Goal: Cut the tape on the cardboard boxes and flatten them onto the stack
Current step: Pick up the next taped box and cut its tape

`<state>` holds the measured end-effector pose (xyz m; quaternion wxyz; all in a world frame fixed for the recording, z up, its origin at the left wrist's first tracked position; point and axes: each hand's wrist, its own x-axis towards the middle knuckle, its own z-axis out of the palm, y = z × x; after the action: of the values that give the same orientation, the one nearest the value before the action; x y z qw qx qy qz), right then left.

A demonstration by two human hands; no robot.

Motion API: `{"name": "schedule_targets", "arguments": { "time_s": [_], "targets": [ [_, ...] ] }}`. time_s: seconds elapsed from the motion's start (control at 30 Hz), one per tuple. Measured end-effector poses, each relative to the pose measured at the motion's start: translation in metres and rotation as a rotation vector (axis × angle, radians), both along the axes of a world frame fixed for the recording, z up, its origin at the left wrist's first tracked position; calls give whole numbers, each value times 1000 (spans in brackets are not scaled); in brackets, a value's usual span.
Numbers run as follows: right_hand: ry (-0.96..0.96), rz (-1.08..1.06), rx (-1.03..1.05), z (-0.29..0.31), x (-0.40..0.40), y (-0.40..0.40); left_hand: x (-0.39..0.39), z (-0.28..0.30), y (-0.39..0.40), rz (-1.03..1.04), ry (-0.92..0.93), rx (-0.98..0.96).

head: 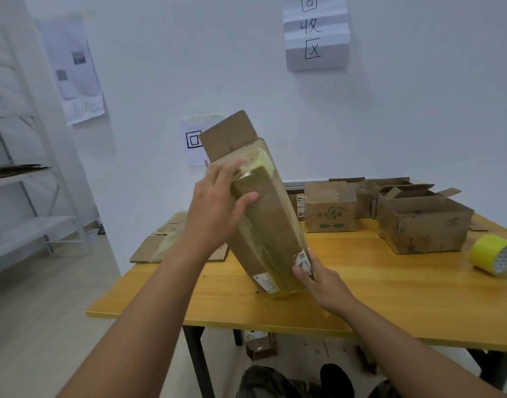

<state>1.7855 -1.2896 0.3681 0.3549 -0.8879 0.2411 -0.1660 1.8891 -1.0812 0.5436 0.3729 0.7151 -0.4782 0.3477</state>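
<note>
Head view, left to right: flattened cardboard (177, 242) lies at the far left end of the yellow table (361, 297), which looks like the stack, with at least one box already laid down there. Just right of it the left hand (218, 208) presses against the upper side of the box in hand (263, 225), fingers spread and thumb curled onto its taped face. That box stands tilted on the tabletop, an open flap up at the top, glossy tape wrapped over much of it. The right hand (318, 274) pinches its lower corner near a white label. Neither hand shows a cutter. Farther right, several open boxes (418, 222) are upright near the wall, and a yellow tape roll (496, 254) sits at the right edge. My judgement: the job is only partly done, with this box not yet collapsed and the upright ones waiting
</note>
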Motion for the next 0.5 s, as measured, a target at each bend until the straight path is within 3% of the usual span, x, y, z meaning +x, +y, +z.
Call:
{"name": "schedule_targets", "arguments": {
  "time_s": [0.07,0.17,0.33,0.5],
  "targets": [
    [45,-56,-96,1,-3,-8,-3,0,-22,108,-91,114],
    [257,-108,-204,-3,-15,-24,-1,-1,-49,167,-77,243],
    [448,-237,-368,-8,-52,-45,0,-6,-88,132,-37,241],
    [513,-164,-328,-16,-66,-49,-2,-16,-109,194,81,245]
  ]
}}
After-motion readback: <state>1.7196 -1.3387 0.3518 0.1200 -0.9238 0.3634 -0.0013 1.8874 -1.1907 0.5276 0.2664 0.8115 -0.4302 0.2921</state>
